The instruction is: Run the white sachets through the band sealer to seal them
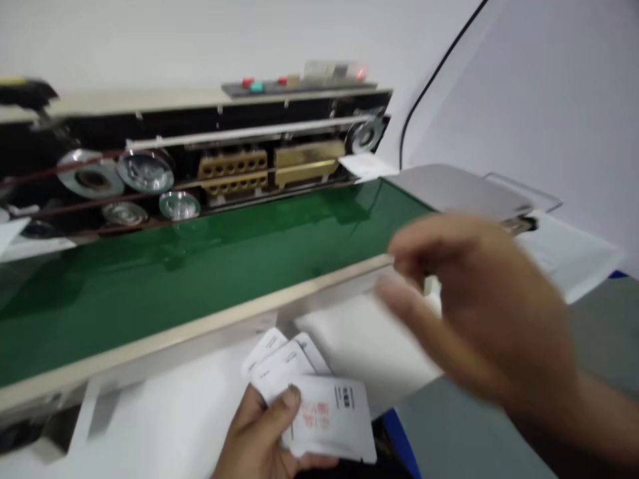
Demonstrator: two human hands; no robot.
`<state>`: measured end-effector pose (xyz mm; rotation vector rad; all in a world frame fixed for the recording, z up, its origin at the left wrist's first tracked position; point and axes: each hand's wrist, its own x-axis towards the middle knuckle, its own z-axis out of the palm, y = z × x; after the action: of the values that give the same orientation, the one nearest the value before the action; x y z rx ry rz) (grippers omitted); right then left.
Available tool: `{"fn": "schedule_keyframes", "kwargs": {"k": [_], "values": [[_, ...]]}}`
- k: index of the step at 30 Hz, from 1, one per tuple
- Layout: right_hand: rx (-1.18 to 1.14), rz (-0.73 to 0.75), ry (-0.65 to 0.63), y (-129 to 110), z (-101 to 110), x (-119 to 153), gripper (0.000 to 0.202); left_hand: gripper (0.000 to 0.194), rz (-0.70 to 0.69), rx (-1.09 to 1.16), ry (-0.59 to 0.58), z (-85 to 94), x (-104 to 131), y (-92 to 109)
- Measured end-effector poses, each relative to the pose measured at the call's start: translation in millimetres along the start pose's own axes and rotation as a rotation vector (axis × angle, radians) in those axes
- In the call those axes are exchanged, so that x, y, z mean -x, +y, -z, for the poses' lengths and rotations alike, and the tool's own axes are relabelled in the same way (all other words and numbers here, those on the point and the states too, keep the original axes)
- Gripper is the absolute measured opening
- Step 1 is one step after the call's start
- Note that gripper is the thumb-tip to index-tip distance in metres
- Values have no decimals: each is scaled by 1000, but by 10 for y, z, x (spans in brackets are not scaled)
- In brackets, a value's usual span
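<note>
My left hand [269,426] is closed on several small white sachets [332,416], fanned out below the machine's front edge. The thumb presses on the top sachet, which bears red and black print. Blurred by motion, my right hand [479,306] hovers at the right end of the green conveyor belt [214,259]. Its thumb and forefinger are apart, and I see nothing held between them. Another white sachet [367,165] lies at the right end of the band sealer [239,120], by the round wheel. White sachets [34,246] also show at the machine's left end.
Metal wheels [146,171] and brass blocks [233,174] line the sealer above the belt. A control panel [299,85] with coloured switches sits on top. To the right are a grey metal plate [459,189] and a black cable [434,73] along the wall.
</note>
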<state>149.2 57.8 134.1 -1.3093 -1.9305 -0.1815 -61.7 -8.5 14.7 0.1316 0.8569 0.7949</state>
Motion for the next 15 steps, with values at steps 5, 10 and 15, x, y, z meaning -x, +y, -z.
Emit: {"fn": "schedule_keyframes", "kwargs": {"k": [5, 10, 15], "values": [[-292, -62, -301, -344, -407, 1006, 67, 83, -127, 85, -25, -90, 34, 47], [-284, -297, -226, -397, -709, 1208, 61, 76, -200, 69, -24, -52, 22, 46], [-325, -582, -301, -272, -603, 1228, 63, 53, -141, 30, -1, -64, 33, 92]]}}
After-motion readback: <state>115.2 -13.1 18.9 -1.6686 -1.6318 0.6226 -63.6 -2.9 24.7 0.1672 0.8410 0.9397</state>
